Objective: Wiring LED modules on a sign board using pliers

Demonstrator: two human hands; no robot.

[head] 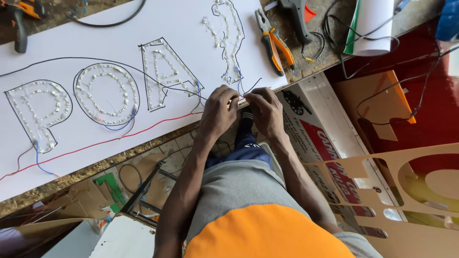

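Note:
A large white sign board (124, 28) lies on the workbench, with letter outlines filled with rows of small clear lights (105, 91). Thin red wire (119, 138), black wire and blue wire run across the board. My left hand (219, 111) and my right hand (264, 111) meet at the board's near edge, fingers pinched together on the wire ends (240, 99) between them. Both thumbs and fingertips press on the same short stretch of wire.
Orange-handled pliers (273, 44) and a black glue gun (296, 16) lie on the bench beyond the board. A rolled white sheet (375, 26) sits at the top right. Cut-out brown letter shapes (406, 191) and printed panels lean below on the right. Scrap and a metal frame (143, 191) lie on the floor.

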